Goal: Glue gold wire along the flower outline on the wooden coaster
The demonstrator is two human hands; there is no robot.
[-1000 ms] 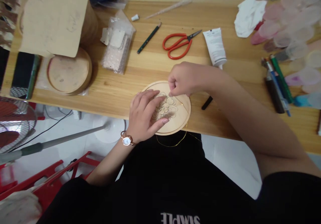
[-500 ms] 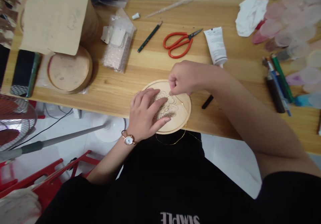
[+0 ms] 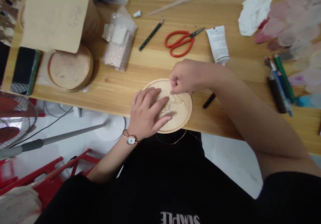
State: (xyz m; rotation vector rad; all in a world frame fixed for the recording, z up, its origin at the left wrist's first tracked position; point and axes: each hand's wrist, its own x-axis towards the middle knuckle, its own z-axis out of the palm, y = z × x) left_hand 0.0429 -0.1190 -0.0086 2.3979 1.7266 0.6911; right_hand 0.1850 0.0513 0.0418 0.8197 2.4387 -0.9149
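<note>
A round, rimmed pale wooden board (image 3: 181,121) lies at the table's front edge with a flower drawn in dark outline (image 3: 172,107) on its face. My left hand (image 3: 148,112) rests flat on the board's left part with the fingers spread, covering some of the drawing. Over the top of the flower, my right hand (image 3: 181,78) is closed in a pinch, its fingertips at the outline. A thin gold wire (image 3: 173,143) runs from beneath the right hand across the board and hangs in a loop over the front edge. The pinched end is hidden by the fingers.
Beyond the board lie red-handled scissors (image 3: 179,44), a white tube (image 3: 217,45), a dark pencil (image 3: 151,35) and a bubble-wrapped packet (image 3: 119,45). A round wooden box (image 3: 70,68) stands left. Pens (image 3: 278,83) and several small paint pots (image 3: 298,26) are on the right.
The view has shifted slightly. Both hands keep nearly the same places on the board, and the gold wire hangs as before.
</note>
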